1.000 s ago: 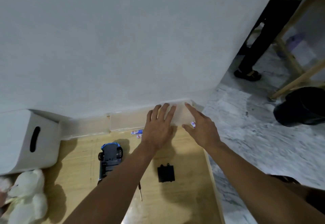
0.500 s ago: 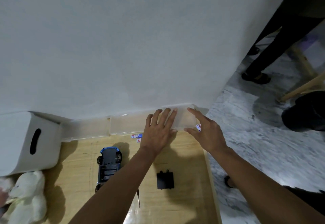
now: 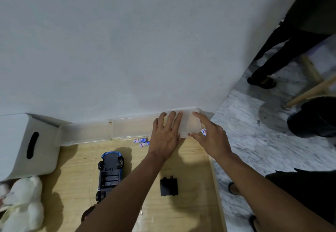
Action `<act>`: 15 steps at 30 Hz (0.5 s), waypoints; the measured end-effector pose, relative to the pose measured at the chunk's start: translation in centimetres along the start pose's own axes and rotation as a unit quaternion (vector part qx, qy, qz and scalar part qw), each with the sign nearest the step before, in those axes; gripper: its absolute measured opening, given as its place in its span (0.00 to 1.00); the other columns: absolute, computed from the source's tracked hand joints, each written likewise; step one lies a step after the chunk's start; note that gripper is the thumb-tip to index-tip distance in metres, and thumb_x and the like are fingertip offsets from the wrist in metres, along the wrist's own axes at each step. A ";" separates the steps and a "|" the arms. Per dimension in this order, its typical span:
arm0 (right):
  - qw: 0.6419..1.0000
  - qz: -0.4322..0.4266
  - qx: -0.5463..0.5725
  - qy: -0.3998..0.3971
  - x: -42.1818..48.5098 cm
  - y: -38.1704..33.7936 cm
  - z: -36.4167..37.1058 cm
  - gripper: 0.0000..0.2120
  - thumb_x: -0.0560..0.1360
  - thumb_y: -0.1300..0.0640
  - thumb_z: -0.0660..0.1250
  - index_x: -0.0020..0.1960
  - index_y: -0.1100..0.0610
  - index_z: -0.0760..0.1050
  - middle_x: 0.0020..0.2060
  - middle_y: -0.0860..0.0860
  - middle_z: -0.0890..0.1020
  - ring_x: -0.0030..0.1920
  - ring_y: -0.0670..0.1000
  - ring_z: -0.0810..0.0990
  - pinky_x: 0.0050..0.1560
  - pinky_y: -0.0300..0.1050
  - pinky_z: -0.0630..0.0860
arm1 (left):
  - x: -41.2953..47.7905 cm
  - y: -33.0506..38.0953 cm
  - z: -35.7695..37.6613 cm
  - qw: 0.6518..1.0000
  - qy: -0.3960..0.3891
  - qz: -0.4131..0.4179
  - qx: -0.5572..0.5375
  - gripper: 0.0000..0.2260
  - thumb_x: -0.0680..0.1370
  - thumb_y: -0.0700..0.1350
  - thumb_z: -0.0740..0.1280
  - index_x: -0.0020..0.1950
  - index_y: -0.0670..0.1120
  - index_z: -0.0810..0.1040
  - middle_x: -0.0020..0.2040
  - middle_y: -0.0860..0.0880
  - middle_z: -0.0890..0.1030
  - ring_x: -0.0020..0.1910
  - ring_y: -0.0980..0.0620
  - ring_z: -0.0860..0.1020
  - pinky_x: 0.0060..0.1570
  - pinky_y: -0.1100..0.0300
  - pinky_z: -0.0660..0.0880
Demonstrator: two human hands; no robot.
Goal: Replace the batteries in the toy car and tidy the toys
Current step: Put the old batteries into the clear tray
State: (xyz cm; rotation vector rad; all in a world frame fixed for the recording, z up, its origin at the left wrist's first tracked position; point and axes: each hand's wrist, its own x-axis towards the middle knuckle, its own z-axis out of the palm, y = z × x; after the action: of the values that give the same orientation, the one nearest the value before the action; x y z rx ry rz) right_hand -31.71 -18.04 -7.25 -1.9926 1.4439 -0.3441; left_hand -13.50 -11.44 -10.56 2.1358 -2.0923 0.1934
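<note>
1. Location. The toy car (image 3: 110, 173) lies belly-up on the wooden table (image 3: 192, 211), left of centre, and its battery bay is uncovered. The black battery cover (image 3: 168, 186) lies loose to its right. They are apart.

2. Batteries. Two batteries (image 3: 142, 141) lie on the table just left of the left hand (image 3: 163, 137). A third battery (image 3: 203, 131) shows under the right hand (image 3: 212, 139). I cannot tell whether it is held or lies on the table.

3. Hands. Both hands are at the small clear box (image 3: 189, 124) in the far right corner, against the wall.
   - The left hand lies flat on the left part of the lid, fingers straight, gripping nothing.
   - The right thumb runs along the near edge beside the latch (image 3: 184, 136), and the forefinger runs up the right side.
   - I cannot make out whether the right hand clamps the box or only steadies it.

4. Step in hand, as I judge it: working the box's lid, probably to fetch or stow batteries.

5. Recommendations.
   - Keep the left palm pressing down so the box does not skate toward the table's right edge.
   - Work the latch with the right thumb alone, gently.
   - Keep spent and fresh batteries apart.
   - Leave the car inverted until it is loaded and the cover is refitted.

6. Hazard: the loose batteries could roll if nudged.
</note>
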 end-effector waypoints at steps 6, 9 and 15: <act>0.998 0.034 0.046 0.007 -0.3 -0.6 0.1 0.38 0.70 0.47 0.78 0.72 0.38 0.60 0.60 0.46 0.82 0.57 0.54 0.82 0.57 0.54 0.78 | -0.2 -2.6 -1.3 0.997 0.031 0.063 -0.030 0.25 0.81 0.58 0.58 0.74 0.48 0.75 0.69 0.47 0.78 0.63 0.40 0.77 0.55 0.46 0.79; 0.997 0.049 0.061 0.024 -0.6 -0.9 0.5 0.40 0.69 0.47 0.78 0.73 0.36 0.58 0.59 0.47 0.83 0.55 0.55 0.82 0.55 0.55 0.79 | 0.2 -2.7 -2.1 0.997 0.034 0.034 -0.057 0.23 0.80 0.59 0.59 0.71 0.51 0.78 0.68 0.51 0.80 0.58 0.42 0.79 0.48 0.48 0.80; 0.997 0.060 0.041 0.012 -0.8 -0.8 0.8 0.36 0.70 0.43 0.77 0.71 0.40 0.62 0.61 0.46 0.81 0.57 0.55 0.81 0.54 0.54 0.78 | 0.2 -1.8 -4.6 0.937 0.087 -0.107 -0.321 0.10 0.82 0.51 0.69 0.61 0.49 0.75 0.57 0.53 0.82 0.44 0.56 0.82 0.39 0.54 0.81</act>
State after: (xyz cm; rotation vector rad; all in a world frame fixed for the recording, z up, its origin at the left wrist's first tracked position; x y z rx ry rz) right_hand -30.99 -16.93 -7.22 -1.8339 1.5322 -0.3702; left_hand -11.70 -10.76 -6.04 1.8316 -1.5203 -0.2819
